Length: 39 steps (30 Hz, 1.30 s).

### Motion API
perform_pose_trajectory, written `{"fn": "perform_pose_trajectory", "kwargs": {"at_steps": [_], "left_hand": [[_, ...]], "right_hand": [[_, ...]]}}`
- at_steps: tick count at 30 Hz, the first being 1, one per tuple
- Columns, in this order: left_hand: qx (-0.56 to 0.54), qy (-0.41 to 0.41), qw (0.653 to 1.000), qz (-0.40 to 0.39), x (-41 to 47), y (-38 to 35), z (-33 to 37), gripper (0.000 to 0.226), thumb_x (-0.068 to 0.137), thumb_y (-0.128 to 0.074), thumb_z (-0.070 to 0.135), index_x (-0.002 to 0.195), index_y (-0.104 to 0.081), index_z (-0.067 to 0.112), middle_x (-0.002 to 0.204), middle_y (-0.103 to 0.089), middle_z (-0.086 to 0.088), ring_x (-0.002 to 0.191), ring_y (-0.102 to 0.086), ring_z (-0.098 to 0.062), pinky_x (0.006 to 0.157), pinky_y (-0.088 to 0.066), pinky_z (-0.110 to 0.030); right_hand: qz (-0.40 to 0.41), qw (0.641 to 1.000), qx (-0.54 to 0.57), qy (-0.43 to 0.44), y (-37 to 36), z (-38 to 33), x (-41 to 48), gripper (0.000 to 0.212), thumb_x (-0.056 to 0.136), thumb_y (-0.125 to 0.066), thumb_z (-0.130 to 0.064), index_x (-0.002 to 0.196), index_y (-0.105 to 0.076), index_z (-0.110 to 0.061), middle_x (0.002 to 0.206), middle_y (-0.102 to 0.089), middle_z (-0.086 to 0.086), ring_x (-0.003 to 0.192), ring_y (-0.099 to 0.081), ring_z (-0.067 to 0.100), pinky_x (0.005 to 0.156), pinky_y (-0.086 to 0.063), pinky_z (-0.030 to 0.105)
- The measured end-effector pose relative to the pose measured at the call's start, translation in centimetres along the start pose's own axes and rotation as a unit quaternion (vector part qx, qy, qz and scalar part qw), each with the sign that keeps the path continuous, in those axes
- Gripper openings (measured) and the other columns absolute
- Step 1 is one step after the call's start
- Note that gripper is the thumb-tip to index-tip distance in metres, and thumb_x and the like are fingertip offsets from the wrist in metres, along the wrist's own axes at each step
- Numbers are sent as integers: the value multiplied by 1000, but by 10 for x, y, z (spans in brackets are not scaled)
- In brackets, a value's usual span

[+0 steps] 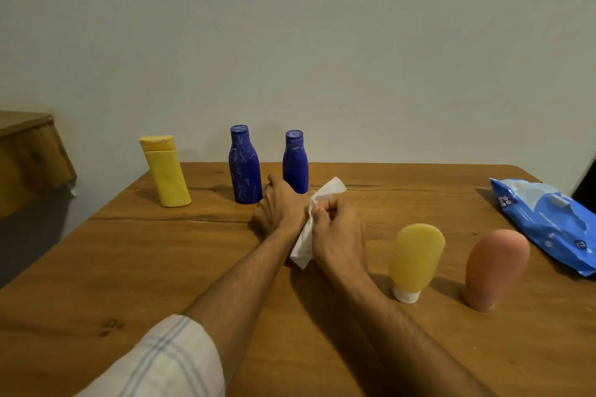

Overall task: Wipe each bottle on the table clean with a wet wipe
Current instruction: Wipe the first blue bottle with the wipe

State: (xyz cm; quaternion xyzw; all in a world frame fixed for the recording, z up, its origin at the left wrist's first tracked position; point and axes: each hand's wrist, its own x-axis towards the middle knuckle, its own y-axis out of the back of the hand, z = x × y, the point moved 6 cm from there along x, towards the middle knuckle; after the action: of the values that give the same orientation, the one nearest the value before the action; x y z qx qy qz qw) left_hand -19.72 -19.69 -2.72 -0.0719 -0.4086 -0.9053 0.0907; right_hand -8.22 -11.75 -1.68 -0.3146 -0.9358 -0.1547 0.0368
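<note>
We see the right grip (335, 229) over the middle of the wooden bench (129, 267), fingers curled and clamped on a white wet wipe (326, 191). One end of the wipe sticks up past the fingertips and the other hangs below the grip toward the bench. The left grip (279, 203) is just left of it, touching the wipe's edge, back of hand up and fingertips down on the bench. We cannot tell if it holds part of the wipe or just rests there. The bottles stand in two groups. In the far row, left to right, are a yellow flip-cap bottle (166, 171), a dark blue bottle (245, 167) with pale scribble marks all over, and a second dark blue bottle (295, 164) with fewer marks, mostly on the cap and shoulder. The left grip sits right in front of that second blue bottle, its thumb near the base, and hides the bottle's lower left edge; contact is unclear. The wipe's upper end lies just right of the same bottle. To the right of the right grip, and apart from it, a yellow squeeze tube (416, 258) stands on its white cap and a pink squeeze tube (496, 267) stands cap-down beside it. A blue wet wipe pack (548, 222) lies at the far right edge. A checked sleeve (161, 361) covers the left forearm.
</note>
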Motion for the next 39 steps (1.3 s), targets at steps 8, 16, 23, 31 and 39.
{"fn": "perform_pose_trajectory", "kwargs": {"at_steps": [8, 16, 23, 31, 39], "left_hand": [[-14, 14, 1000, 12, -6, 1, 1, 42, 88, -65, 29, 123, -47, 14, 114, -62, -7, 94, -61, -20, 75, -44, -32], [-211, 14, 977, -37, -23, 38, -5, 39, 82, -72, 31, 114, -60, 13, 103, -69, -4, 83, -65, -17, 77, -53, -34], [-344, -12, 932, -108, -58, 87, -2, 43, 79, -78, 28, 114, -60, 10, 88, -67, 2, 75, -70, -16, 66, -58, -26], [-544, -53, 779, -307, -137, 133, -4, 57, 70, -81, 22, 121, -58, 10, 101, -73, -11, 84, -71, -24, 69, -58, -30], [-693, -51, 559, -452, -184, 148, -9, 57, 60, -91, 20, 112, -72, 4, 110, -69, -23, 97, -70, -31, 80, -58, -40]], "right_hand": [[5, 1000, 18, 16, -3, -3, -5, 8, 97, -50, -22, 89, -53, -22, 87, -53, -11, 81, -55, 4, 62, -42, 12], [36, 994, 81, 59, 19, -34, -9, 8, 97, -52, -23, 97, -57, -18, 87, -55, -12, 75, -56, 1, 51, -43, 8], [24, 990, 110, 90, 41, -60, -34, 10, 96, -55, -21, 103, -61, -17, 92, -59, -9, 84, -62, 8, 70, -55, 23], [-16, 981, 94, 169, 77, -91, -95, 16, 91, -61, -22, 107, -63, -27, 97, -62, -14, 84, -61, 1, 59, -52, 11], [48, 938, 8, 344, 113, -116, -146, 21, 88, -65, -17, 100, -61, -34, 94, -59, -24, 90, -59, -4, 70, -51, 11]]}}
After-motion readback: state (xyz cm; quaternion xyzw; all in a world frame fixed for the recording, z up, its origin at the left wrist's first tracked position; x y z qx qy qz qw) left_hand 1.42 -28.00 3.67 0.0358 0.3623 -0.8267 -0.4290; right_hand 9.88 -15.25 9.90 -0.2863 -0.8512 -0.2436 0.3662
